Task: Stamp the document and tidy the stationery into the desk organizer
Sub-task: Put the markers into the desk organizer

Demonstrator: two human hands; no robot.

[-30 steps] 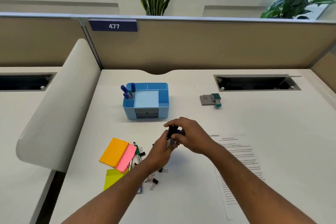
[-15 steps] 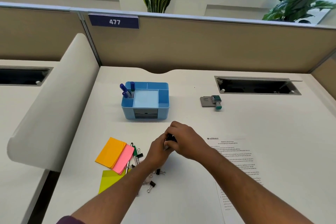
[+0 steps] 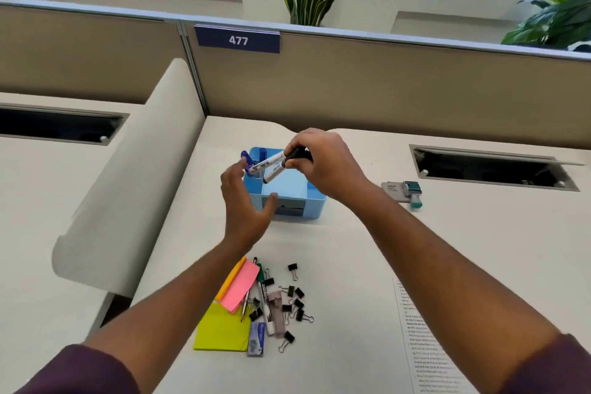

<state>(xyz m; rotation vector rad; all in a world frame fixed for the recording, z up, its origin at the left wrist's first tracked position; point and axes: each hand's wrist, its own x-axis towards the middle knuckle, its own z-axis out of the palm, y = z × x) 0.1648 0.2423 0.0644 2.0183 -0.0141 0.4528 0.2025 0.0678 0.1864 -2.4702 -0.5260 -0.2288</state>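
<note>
**Markers held above the blue organizer**

Pale cubicle surface (image 3: 367, 249) runs up to a tan partition with a "477" plate (image 3: 238, 40) and green plants behind it.

Head view: the printed document (image 3: 425, 339) lies flat at the near right, partly under the right forearm. The stamp (image 3: 412, 192), grey with a teal end, sits well apart at the far right beside a cable slot. The desk organizer (image 3: 289, 193), light blue with several compartments, stands at the far middle; blue-capped pens (image 3: 245, 155) stand in its far-left compartment. Near it, toward the person, lie loose stationery: orange, pink and yellow sticky notes (image 3: 224, 326), black binder clips (image 3: 295, 301), a pen and a small staple box (image 3: 256, 338).

The right hand (image 3: 326, 163) hovers over the organizer, its grip closed on the dark ends of two white markers (image 3: 270, 165) that slant down to the left. The left hand (image 3: 244, 201) is raised beside the organizer's left side, fingers spread and relaxed, holding nothing.
</note>
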